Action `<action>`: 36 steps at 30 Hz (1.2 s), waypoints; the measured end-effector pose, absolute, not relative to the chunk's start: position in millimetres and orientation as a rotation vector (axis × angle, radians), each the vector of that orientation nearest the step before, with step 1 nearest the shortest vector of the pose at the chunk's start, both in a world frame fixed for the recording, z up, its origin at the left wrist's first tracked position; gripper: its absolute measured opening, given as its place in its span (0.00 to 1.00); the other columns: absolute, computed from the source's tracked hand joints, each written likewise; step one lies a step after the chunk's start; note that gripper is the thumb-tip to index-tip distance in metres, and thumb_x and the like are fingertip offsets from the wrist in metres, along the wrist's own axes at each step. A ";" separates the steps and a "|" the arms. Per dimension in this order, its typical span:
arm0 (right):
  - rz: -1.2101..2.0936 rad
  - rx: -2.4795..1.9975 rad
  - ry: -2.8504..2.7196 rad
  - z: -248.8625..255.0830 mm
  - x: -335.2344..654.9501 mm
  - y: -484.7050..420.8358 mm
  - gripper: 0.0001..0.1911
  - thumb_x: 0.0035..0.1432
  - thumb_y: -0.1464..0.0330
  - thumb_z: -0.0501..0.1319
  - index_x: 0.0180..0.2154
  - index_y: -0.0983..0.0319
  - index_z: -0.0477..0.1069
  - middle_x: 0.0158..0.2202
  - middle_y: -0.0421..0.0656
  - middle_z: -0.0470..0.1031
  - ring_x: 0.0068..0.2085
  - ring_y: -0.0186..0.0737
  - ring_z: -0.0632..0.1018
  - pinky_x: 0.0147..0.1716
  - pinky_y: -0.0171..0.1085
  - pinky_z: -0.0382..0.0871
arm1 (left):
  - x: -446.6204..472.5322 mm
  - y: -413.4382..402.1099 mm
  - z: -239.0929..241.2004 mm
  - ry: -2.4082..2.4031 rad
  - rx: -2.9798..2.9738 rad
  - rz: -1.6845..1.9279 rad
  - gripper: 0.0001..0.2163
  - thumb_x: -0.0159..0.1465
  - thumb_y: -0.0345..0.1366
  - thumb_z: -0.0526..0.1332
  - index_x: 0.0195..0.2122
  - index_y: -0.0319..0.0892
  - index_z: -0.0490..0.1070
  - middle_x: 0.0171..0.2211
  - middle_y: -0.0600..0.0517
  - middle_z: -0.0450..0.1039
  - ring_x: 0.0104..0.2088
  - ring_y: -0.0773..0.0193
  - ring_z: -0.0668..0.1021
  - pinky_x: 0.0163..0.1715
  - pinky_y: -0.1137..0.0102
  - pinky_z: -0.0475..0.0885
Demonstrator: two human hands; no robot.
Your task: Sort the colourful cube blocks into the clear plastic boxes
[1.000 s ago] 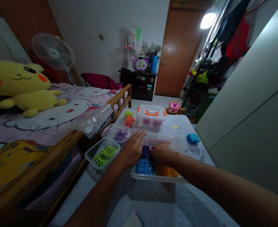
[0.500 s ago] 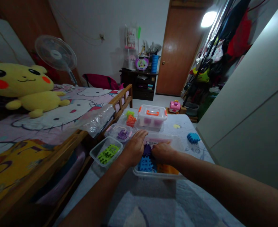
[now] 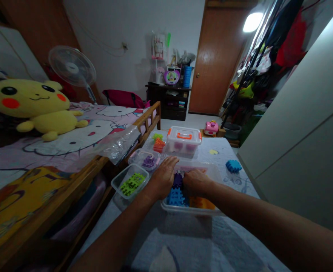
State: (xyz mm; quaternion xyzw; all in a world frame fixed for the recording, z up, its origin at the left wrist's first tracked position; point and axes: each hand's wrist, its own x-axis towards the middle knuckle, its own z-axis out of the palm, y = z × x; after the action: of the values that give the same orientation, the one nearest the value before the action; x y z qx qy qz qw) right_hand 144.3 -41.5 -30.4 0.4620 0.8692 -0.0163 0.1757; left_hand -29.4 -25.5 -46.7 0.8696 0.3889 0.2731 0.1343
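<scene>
A clear plastic box [image 3: 193, 212] stands on the bed in front of me. Inside lie blue interlocking blocks [image 3: 177, 197], dark purple blocks [image 3: 178, 180] and orange-yellow blocks [image 3: 202, 203]. My left hand [image 3: 165, 176] lies over the box's left rim and holds it, fingers pointing away from me. Down in the box, my right hand [image 3: 196, 181] is closed beside the purple blocks; its fingertips are hidden, so what they hold cannot be made out.
Left of the box are an open tub with green blocks [image 3: 132, 184], a lid with purple pieces [image 3: 148, 161] and orange blocks [image 3: 159, 145]. A lidded box [image 3: 184, 136] stands behind. Blue blocks [image 3: 233, 166] lie right. A wooden rail [image 3: 98, 165] runs along the left.
The view has shifted slightly, moving everything a little right in the picture. Both hands keep nearly the same place at the box.
</scene>
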 end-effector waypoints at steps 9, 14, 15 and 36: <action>-0.128 1.576 2.435 -5.8 148.3 -44.0 0.15 0.56 0.75 0.55 0.38 0.67 0.80 0.37 0.57 0.82 0.38 0.53 0.83 0.35 0.42 0.73 | -28.3 -26.3 -46.1 1.147 2.456 0.806 0.22 0.65 0.26 0.47 0.61 0.35 0.61 0.63 0.40 0.62 0.66 0.56 0.62 0.66 0.52 0.57; -0.277 1.726 2.448 6.1 159.1 -37.0 0.13 0.54 0.72 0.57 0.37 0.64 0.80 0.35 0.52 0.82 0.35 0.45 0.81 0.31 0.35 0.67 | -28.9 -26.0 -45.3 1.121 2.467 0.815 0.22 0.65 0.25 0.46 0.61 0.36 0.61 0.63 0.40 0.62 0.65 0.57 0.62 0.65 0.52 0.58; -0.327 1.741 2.451 7.8 159.1 -34.5 0.12 0.54 0.71 0.58 0.35 0.64 0.81 0.33 0.50 0.82 0.34 0.43 0.80 0.30 0.34 0.66 | -28.9 -26.2 -44.4 1.124 2.461 0.809 0.22 0.65 0.25 0.47 0.61 0.36 0.61 0.63 0.40 0.63 0.65 0.57 0.62 0.65 0.52 0.58; -0.435 1.758 2.351 -8.1 156.3 -30.4 0.15 0.55 0.70 0.59 0.43 0.63 0.79 0.43 0.54 0.81 0.45 0.49 0.81 0.41 0.38 0.71 | -28.2 -27.3 -43.5 1.136 2.420 0.834 0.22 0.65 0.27 0.47 0.60 0.37 0.63 0.62 0.41 0.64 0.65 0.56 0.63 0.66 0.52 0.57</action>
State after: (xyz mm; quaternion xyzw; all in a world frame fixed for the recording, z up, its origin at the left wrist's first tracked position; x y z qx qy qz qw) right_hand 156.3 -30.4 -8.1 0.5902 0.7892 -0.1461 0.0867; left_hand -28.2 -27.3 -43.5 0.8515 0.3999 0.2936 0.1696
